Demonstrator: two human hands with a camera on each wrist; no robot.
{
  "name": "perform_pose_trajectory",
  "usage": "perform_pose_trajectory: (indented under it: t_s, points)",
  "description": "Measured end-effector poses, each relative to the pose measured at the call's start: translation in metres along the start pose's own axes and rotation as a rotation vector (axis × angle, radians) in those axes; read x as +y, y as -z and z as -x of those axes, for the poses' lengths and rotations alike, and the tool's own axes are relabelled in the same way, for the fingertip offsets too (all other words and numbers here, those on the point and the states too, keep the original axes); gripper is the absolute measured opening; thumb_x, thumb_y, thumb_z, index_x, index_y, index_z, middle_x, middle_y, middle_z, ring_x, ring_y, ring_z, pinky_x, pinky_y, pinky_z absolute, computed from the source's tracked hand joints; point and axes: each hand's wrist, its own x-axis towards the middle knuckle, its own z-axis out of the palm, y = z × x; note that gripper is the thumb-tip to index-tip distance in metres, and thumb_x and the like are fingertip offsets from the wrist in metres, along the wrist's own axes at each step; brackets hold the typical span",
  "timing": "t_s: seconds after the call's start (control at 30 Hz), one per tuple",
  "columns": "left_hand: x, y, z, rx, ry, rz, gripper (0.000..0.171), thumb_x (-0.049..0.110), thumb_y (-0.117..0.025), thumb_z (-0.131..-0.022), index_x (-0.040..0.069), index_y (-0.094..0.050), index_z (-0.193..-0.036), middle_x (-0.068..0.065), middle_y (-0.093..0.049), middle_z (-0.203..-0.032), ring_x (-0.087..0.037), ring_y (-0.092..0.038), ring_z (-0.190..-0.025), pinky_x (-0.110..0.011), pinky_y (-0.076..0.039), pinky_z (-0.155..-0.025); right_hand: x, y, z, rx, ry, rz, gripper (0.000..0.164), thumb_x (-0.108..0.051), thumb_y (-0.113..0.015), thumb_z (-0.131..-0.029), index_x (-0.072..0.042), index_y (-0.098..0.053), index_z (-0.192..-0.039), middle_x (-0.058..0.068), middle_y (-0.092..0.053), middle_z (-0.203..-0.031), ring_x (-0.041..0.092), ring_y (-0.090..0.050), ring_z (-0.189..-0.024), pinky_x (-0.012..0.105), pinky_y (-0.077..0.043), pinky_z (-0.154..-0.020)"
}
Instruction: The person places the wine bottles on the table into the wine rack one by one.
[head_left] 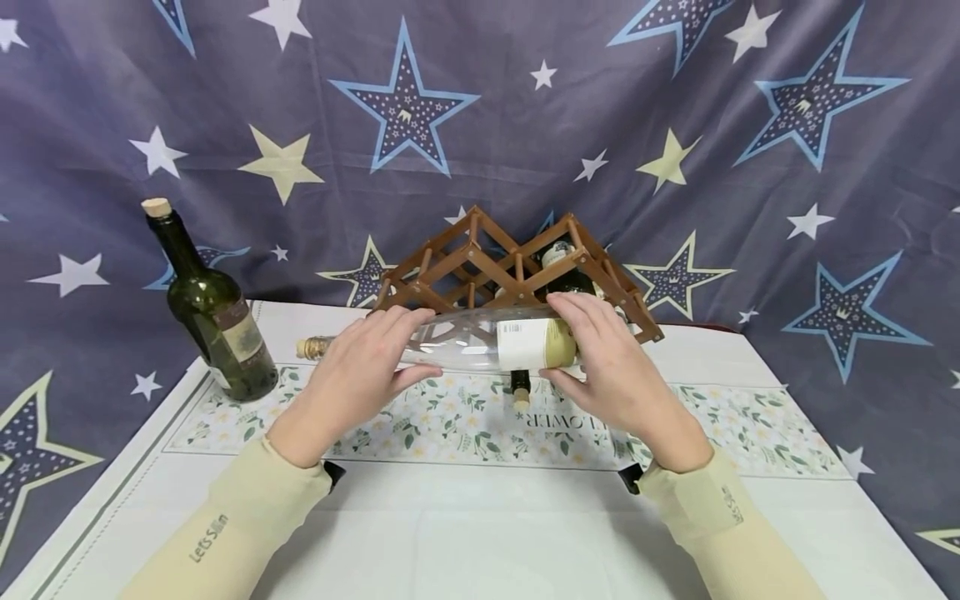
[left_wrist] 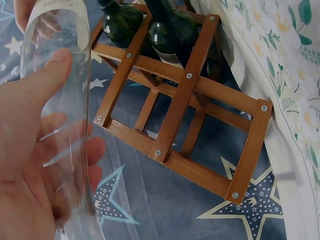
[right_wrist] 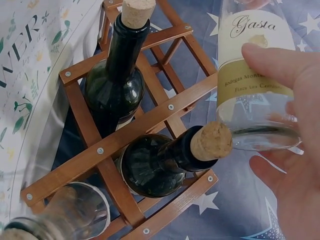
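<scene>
A clear glass bottle [head_left: 465,337] with a white and gold label lies sideways in the air between both hands, its corked neck to the left. My left hand [head_left: 352,375] grips it around the neck and shoulder. My right hand [head_left: 618,375] holds the labelled base end, thumb across the label [right_wrist: 255,75] in the right wrist view. Just behind the bottle stands a wooden lattice wine rack [left_wrist: 173,115]. Inside the rack are two corked dark green bottles, one [right_wrist: 115,95] beside the other [right_wrist: 150,170], and another clear bottle [right_wrist: 75,210].
A corked dark green wine bottle [head_left: 225,325] stands upright at the table's left. A floral runner [head_left: 450,425] crosses the white table [head_left: 465,525]. Behind the rack hangs a grey-blue curtain [head_left: 510,133] printed with stars.
</scene>
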Motion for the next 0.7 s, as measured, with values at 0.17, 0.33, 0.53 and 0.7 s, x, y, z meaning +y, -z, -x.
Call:
perform_pose_trajectory:
  t_s: [0.17, 0.33, 0.53, 0.7]
  points:
    - [0.0020, -0.0003, 0.0015, -0.030, 0.037, 0.023, 0.069, 0.050, -0.070, -0.088, 0.008, -0.053, -0.140, -0.001, -0.060, -0.102, -0.016, -0.054, -0.076, -0.032, -0.043, -0.059, 0.0023, 0.0002, 0.0000, 0.060, 0.003, -0.011, 0.092, -0.028, -0.084, -0.078, 0.001, -0.036, -0.152, 0.018, -0.042, -0.148, 0.032, -0.037, -0.138, 0.044, -0.025, -0.116]
    - [0.0026, 0.0015, 0.0032, -0.049, 0.067, 0.043, 0.069, 0.052, -0.068, -0.089, 0.008, -0.052, -0.140, 0.000, -0.059, -0.101, -0.013, -0.053, -0.074, -0.030, -0.042, -0.058, 0.0027, 0.0022, -0.0016, 0.099, -0.004, -0.024, 0.095, -0.029, -0.084, -0.078, 0.000, -0.034, -0.153, 0.018, -0.040, -0.150, 0.031, -0.035, -0.140, 0.043, -0.025, -0.115]
    - [0.0030, 0.0009, 0.0050, -0.062, 0.082, 0.074, 0.068, 0.052, -0.067, -0.090, 0.008, -0.052, -0.140, 0.000, -0.059, -0.103, -0.014, -0.055, -0.078, -0.032, -0.046, -0.062, 0.0027, 0.0045, -0.0008, 0.113, -0.017, -0.024, 0.098, -0.029, -0.084, -0.078, -0.002, -0.030, -0.155, 0.017, -0.039, -0.151, 0.031, -0.034, -0.141, 0.042, -0.026, -0.115]
    - [0.0041, 0.0014, 0.0055, -0.083, 0.107, 0.087, 0.068, 0.054, -0.065, -0.091, 0.008, -0.052, -0.140, 0.000, -0.059, -0.104, -0.015, -0.059, -0.083, -0.034, -0.049, -0.065, 0.0022, 0.0072, 0.0005, 0.124, -0.023, -0.029, 0.099, -0.030, -0.083, -0.078, -0.002, -0.028, -0.156, 0.017, -0.038, -0.152, 0.031, -0.033, -0.141, 0.042, -0.026, -0.115]
